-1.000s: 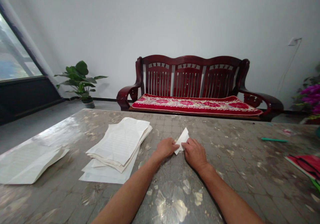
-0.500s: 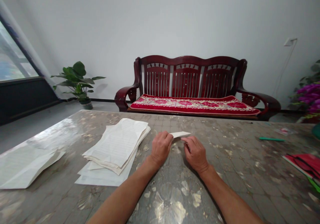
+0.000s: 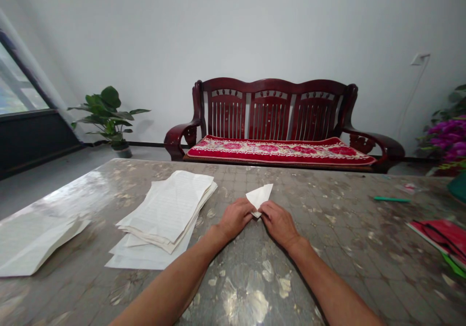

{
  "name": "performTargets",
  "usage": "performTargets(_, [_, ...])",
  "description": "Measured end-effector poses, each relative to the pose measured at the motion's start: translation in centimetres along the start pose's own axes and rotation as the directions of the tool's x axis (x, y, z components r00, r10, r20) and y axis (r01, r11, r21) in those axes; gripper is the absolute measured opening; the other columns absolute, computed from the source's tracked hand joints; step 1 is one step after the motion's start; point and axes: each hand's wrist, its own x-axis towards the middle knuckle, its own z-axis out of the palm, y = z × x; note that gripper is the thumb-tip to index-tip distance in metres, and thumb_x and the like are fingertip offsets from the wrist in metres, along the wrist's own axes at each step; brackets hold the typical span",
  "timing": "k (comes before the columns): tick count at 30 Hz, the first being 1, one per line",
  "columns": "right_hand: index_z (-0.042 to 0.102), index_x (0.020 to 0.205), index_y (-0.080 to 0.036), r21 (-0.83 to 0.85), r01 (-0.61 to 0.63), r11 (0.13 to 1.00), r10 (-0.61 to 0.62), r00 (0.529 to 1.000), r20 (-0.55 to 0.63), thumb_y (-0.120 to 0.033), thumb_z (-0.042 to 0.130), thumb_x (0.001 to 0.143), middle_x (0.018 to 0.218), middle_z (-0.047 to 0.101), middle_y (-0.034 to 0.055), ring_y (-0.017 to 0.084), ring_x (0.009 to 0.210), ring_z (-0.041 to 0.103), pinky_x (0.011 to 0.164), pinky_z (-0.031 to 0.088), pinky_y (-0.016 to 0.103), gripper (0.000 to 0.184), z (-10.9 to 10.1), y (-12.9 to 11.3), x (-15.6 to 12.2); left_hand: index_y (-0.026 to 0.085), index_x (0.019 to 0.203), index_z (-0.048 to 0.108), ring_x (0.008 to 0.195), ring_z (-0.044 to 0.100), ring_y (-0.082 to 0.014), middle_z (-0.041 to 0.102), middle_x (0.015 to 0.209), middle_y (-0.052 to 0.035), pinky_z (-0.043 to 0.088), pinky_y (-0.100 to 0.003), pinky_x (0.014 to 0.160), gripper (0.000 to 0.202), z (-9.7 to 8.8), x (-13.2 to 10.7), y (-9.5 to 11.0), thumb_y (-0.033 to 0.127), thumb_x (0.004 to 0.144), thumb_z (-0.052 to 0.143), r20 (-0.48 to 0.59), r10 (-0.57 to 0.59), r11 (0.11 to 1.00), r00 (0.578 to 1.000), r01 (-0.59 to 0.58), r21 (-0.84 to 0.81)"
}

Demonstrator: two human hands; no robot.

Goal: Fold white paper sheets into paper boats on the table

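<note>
- Loose paper (image 3: 34, 246), creased, one edge lifted: on the tabletop (image 3: 364, 248), well left of my left fingers (image 3: 248, 206).
- Paper stack (image 3: 171, 207), edges uneven: nearer on that side, perhaps kept there for easy reach without crowding me.
- Left fingers: pinching the near left edge of the folded paper (image 3: 259, 196).
- Folded paper, small, white: between my fingers, pointed end away from me; gripped both sides, I judge, to keep its layers together.
- Right fingers (image 3: 267, 209): pinching its near right edge.
- Green stick (image 3: 391, 199): well right of my fingers.
- Red item (image 3: 451, 232): farther right, something dark across it, unidentified.
</note>
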Motion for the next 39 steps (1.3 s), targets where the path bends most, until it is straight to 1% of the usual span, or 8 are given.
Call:
performTargets(9, [0.064, 0.092, -0.022, -0.084, -0.049, 0.995, 0.052, 0.998, 0.026, -0.013, 0.056, 0.083, 0.093, 0.069, 0.0022, 0.019, 0.091, 0.059, 0.079, 0.038, 0.028, 0.016, -0.5, -0.3, -0.1, 0.021, 0.092, 0.072, 0.095, 0.062, -0.0191, 0.070, 0.095, -0.0042, 0.047, -0.028, 0.086, 0.014, 0.2, 0.5, 0.1, 0.023, 0.093, 0.058, 0.056, 0.011, 0.991, 0.998, -0.018, 0.130])
performTargets(13, [0.062, 0.086, -0.022, -0.123, -0.058, 0.991, 0.063, 0.998, 0.031, -0.025, 0.061, 0.084, 0.087, 0.068, 0.0022, 0.019, 0.084, 0.059, 0.073, 0.035, 0.028, 0.003, -1.2, -1.2, -0.3, 0.023, 0.090, 0.073, 0.094, 0.062, -0.0178, 0.070, 0.092, -0.0026, 0.045, -0.027, 0.087, 0.012, -0.1, 0.5, 0.2, 0.026, 0.092, 0.061, 0.059, 0.002, 0.998, 0.998, -0.005, 0.062])
performTargets(16, [0.062, 0.080, -0.022, -0.131, -0.048, 0.990, 0.052, 0.998, 0.026, -0.030, 0.061, 0.087, 0.085, 0.067, 0.0023, 0.018, 0.082, 0.058, 0.071, 0.035, 0.029, 0.011, -1.3, -1.6, -0.3, 0.024, 0.086, 0.073, 0.092, 0.062, -0.0174, 0.071, 0.089, -0.0012, 0.044, -0.026, 0.087, 0.010, -0.3, 0.7, 0.1, 0.027, 0.089, 0.064, 0.067, -0.018, 1.000, 0.998, 0.018, 0.001])
performTargets(23, [0.062, 0.076, -0.022, -0.133, -0.112, 0.985, 0.115, 0.993, 0.015, -0.019, 0.058, 0.086, 0.087, 0.064, 0.0027, 0.019, 0.089, 0.055, 0.076, 0.036, 0.030, 0.011, -0.8, -1.2, -0.1, 0.022, 0.081, 0.073, 0.091, 0.061, -0.0183, 0.070, 0.086, -0.0015, 0.043, -0.028, 0.085, 0.010, 0.3, 1.2, 0.3, 0.022, 0.085, 0.064, 0.039, -0.150, 0.988, 0.988, 0.151, -0.032])
performTargets(27, [0.062, 0.085, -0.022, -0.122, -0.161, 0.979, 0.164, 0.986, 0.014, -0.017, 0.060, 0.084, 0.092, 0.064, 0.0034, 0.021, 0.093, 0.052, 0.079, 0.036, 0.031, 0.005, -0.5, -0.8, -0.1, 0.020, 0.080, 0.072, 0.091, 0.060, -0.0194, 0.069, 0.086, -0.0025, 0.043, -0.029, 0.082, 0.010, 0.6, 1.5, 1.2, 0.021, 0.083, 0.062, 0.039, -0.254, 0.967, 0.966, 0.255, -0.007])
performTargets(29, [0.061, 0.090, -0.022, -0.117, -0.164, 0.979, 0.167, 0.986, 0.015, -0.017, 0.061, 0.084, 0.094, 0.064, 0.0034, 0.022, 0.094, 0.051, 0.081, 0.036, 0.032, 0.008, -0.5, -0.6, -0.1, 0.020, 0.081, 0.071, 0.091, 0.059, -0.0194, 0.068, 0.087, -0.0029, 0.043, -0.029, 0.083, 0.011, 0.7, 1.6, 1.7, 0.020, 0.083, 0.060, 0.035, -0.281, 0.960, 0.959, 0.280, 0.023])
performTargets(35, [0.060, 0.095, -0.024, -0.087, -0.149, 0.985, 0.153, 0.987, 0.042, -0.018, 0.060, 0.085, 0.098, 0.063, 0.0025, 0.022, 0.095, 0.050, 0.080, 0.034, 0.032, 0.011, -0.1, 0.2, -0.3, 0.022, 0.088, 0.070, 0.096, 0.058, -0.0219, 0.065, 0.094, -0.0041, 0.042, -0.033, 0.088, 0.010, 1.2, 1.3, 2.4, 0.028, 0.085, 0.063, 0.013, -0.306, 0.946, 0.952, 0.302, 0.114])
performTargets(39, [0.059, 0.096, -0.024, -0.067, -0.147, 0.987, 0.150, 0.988, 0.042, -0.020, 0.060, 0.086, 0.098, 0.063, 0.0021, 0.022, 0.095, 0.050, 0.080, 0.034, 0.032, 0.010, 0.0, 0.7, -0.3, 0.026, 0.108, 0.066, 0.115, 0.052, -0.0267, 0.060, 0.117, -0.0063, 0.038, -0.042, 0.099, 0.027, 1.7, 1.0, 2.3, 0.034, 0.082, 0.068, -0.076, -0.318, 0.932, 0.945, 0.326, 0.157])
